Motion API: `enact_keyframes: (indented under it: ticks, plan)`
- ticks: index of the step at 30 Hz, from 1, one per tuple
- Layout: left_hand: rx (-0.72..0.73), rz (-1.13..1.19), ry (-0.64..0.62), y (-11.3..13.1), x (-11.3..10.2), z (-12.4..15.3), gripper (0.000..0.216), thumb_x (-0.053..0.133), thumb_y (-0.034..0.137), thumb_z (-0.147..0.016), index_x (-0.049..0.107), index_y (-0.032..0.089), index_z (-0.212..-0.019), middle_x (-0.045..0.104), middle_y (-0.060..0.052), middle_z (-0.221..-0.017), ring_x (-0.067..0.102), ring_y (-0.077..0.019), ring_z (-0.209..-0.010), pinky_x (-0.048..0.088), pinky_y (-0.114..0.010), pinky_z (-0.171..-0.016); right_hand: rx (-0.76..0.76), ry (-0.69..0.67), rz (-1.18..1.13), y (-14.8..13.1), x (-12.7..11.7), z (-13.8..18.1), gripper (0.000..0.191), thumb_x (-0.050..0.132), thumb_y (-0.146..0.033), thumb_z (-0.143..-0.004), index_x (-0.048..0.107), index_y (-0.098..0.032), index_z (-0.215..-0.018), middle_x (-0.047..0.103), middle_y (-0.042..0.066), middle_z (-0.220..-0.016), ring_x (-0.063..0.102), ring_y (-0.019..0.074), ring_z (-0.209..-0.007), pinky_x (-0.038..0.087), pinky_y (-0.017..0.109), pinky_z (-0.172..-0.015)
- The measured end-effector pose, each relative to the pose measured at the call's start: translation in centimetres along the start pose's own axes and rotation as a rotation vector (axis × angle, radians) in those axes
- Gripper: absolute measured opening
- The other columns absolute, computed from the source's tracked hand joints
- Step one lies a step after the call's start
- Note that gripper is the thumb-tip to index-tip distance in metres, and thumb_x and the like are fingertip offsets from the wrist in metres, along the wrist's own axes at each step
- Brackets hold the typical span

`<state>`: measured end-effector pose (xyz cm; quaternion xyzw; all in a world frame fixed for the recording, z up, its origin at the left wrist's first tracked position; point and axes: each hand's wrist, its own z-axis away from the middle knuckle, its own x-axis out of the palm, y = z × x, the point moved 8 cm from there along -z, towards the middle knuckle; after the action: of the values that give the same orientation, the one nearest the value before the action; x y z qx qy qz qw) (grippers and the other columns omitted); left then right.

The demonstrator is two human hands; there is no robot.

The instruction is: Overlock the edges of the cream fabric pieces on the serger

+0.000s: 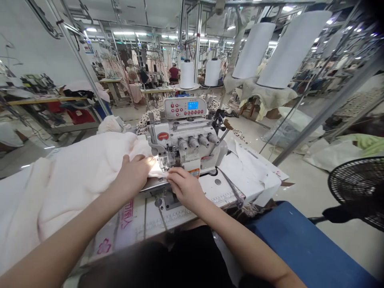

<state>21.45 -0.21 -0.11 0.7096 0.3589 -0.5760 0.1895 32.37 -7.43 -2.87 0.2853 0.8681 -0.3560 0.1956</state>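
Observation:
A white overlock sewing machine (189, 140) with a lit blue display stands before me. Pale pink, fleecy fabric (87, 160) is heaped on the left of the table, and its edge lies at the machine's presser foot under a bright lamp. My left hand (135, 176) rests on this fabric just left of the needle area, fingers stretched forward and thumb apart. In front of the presser foot, my right hand (184, 186) pinches the fabric's edge between thumb and fingers. The fabric between the hands is partly hidden by the fingertips.
Large white thread cones (255, 50) stand above and behind the machine. A black fan (357, 188) is at the right, beside a blue surface (300, 240). White cloth pieces (246, 168) lie on the table's right side. A person in red (173, 73) sits far back.

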Motion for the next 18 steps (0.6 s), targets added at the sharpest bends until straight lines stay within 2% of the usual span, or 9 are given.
enact_keyframes:
  ticks: [2, 5, 8, 11, 15, 18]
  plan:
    - [-0.035, 0.007, 0.010, -0.6, 0.3, -0.6, 0.015, 0.050, 0.027, -0.076, 0.057, 0.018, -0.085, 0.064, -0.011, -0.097, 0.049, -0.0308, -0.098, 0.026, -0.051, -0.084, 0.000, 0.066, 0.037, 0.2, -0.6, 1.3, 0.018, 0.042, -0.017, -0.088, 0.059, -0.016, -0.096, 0.058, 0.011, -0.107, 0.055, 0.0175, -0.098, 0.047, 0.028, -0.080]
    - [-0.108, 0.000, -0.068, -1.9, 1.2, -1.9, 0.015, 0.048, 0.022, -0.074, 0.060, 0.017, -0.081, 0.063, -0.013, -0.097, 0.049, -0.0314, -0.097, 0.026, -0.053, -0.083, 0.065, 0.104, 0.047, 1.8, -0.3, 4.1, 0.018, 0.043, -0.014, -0.086, 0.058, -0.015, -0.096, 0.057, 0.011, -0.097, 0.055, 0.0173, -0.090, 0.048, 0.029, -0.077]
    - [-0.173, -0.016, -0.116, -3.2, 1.6, -4.0, 0.016, 0.047, 0.017, -0.072, 0.061, 0.016, -0.079, 0.063, -0.014, -0.092, 0.049, -0.0329, -0.097, 0.029, -0.052, -0.082, 0.146, 0.004, 0.136, 3.6, 1.5, 6.3, 0.015, 0.044, -0.013, -0.084, 0.059, -0.015, -0.084, 0.056, 0.008, -0.082, 0.054, 0.0179, -0.079, 0.047, 0.030, -0.070]
    - [-0.263, -0.025, -0.117, -4.9, 2.2, -6.4, 0.021, 0.044, 0.014, -0.073, 0.063, 0.014, -0.081, 0.063, -0.016, -0.090, 0.049, -0.0352, -0.097, 0.032, -0.051, -0.080, 0.186, -0.060, 0.227, 4.6, 2.8, 7.0, 0.016, 0.044, -0.013, -0.084, 0.059, -0.014, -0.078, 0.056, 0.007, -0.076, 0.052, 0.0185, -0.075, 0.045, 0.031, -0.068]
    - [-0.345, -0.024, -0.065, -6.6, 2.8, -8.0, 0.028, 0.038, 0.015, -0.076, 0.064, 0.012, -0.089, 0.063, -0.013, -0.094, 0.051, -0.0332, -0.101, 0.036, -0.045, -0.080, 0.231, -0.021, 0.210, 4.9, 2.6, 6.7, 0.015, 0.044, -0.012, -0.082, 0.058, -0.014, -0.077, 0.056, 0.007, -0.075, 0.052, 0.0177, -0.074, 0.044, 0.029, -0.067]
    - [-0.306, 0.001, 0.060, -6.5, 1.3, -7.1, 0.025, 0.039, 0.012, -0.073, 0.063, 0.012, -0.078, 0.062, -0.011, -0.083, 0.057, -0.0300, -0.090, 0.040, -0.039, -0.071, 0.252, -0.022, 0.236, 5.1, 2.7, 6.7, 0.014, 0.046, -0.010, -0.079, 0.058, -0.015, -0.075, 0.057, 0.006, -0.074, 0.054, 0.0169, -0.073, 0.043, 0.027, -0.066]
